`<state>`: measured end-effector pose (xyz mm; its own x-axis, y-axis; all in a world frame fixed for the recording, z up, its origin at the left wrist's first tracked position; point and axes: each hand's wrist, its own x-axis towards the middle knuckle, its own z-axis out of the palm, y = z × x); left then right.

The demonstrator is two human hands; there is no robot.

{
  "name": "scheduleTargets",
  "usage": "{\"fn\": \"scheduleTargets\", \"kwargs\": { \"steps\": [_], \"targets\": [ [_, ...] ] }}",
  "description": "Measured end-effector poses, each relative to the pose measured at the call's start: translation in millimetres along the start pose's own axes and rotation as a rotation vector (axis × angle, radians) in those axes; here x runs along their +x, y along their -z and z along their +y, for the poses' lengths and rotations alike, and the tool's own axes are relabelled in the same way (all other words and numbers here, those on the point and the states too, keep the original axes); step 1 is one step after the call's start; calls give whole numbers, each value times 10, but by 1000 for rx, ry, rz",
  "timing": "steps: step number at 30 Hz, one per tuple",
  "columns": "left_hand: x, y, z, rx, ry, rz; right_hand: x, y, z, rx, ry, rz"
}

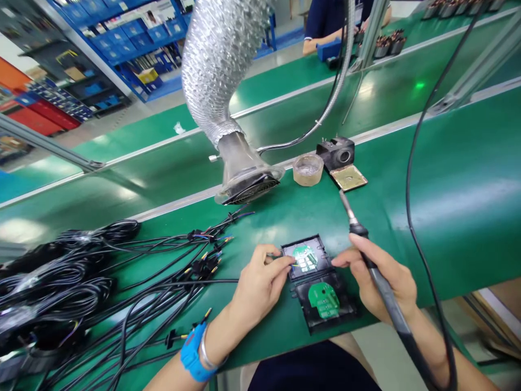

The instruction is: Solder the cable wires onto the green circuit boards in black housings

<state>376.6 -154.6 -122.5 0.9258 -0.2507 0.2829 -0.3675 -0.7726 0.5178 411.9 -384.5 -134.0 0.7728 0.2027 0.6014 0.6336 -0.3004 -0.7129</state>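
Observation:
My right hand (385, 277) is wrapped round a soldering iron (378, 282), its tip pointing up and away toward the iron stand. One finger of that hand reaches to the right edge of a black holder (299, 280). Two green circuit boards lie in this holder, a far board (305, 258) and a near board (324, 300). At the far board's left side, my left hand (260, 285) pinches the end of a black cable (220, 281), with thin coloured wires barely showing at the fingertips. I cannot tell whether the wires touch the board.
Bundles of black cables (81, 293) cover the table's left side. A fume extractor nozzle (250, 184) on a silver duct hangs beyond the holder. Behind are a tape roll (308, 170) and an iron stand (338, 152) with a sponge tray (349, 177). A person (331, 24) sits across the bench.

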Motion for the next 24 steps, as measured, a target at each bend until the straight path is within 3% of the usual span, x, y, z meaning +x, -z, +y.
{"fn": "scheduleTargets", "kwargs": {
  "steps": [4,8,14,19,24],
  "targets": [
    [71,-19,25,77,-137,-47,-5,35,92,24,35,40],
    [166,-49,0,108,-198,-157,-19,64,80,76,-45,92],
    [273,-38,-9,70,-60,-387,96,86,-54,139,-25,54],
    [275,-65,20,96,77,-413,86,81,-118,100,-27,-64],
    [253,-102,34,46,130,-393,-18,7,-112,123,-11,-81]
  ]
}}
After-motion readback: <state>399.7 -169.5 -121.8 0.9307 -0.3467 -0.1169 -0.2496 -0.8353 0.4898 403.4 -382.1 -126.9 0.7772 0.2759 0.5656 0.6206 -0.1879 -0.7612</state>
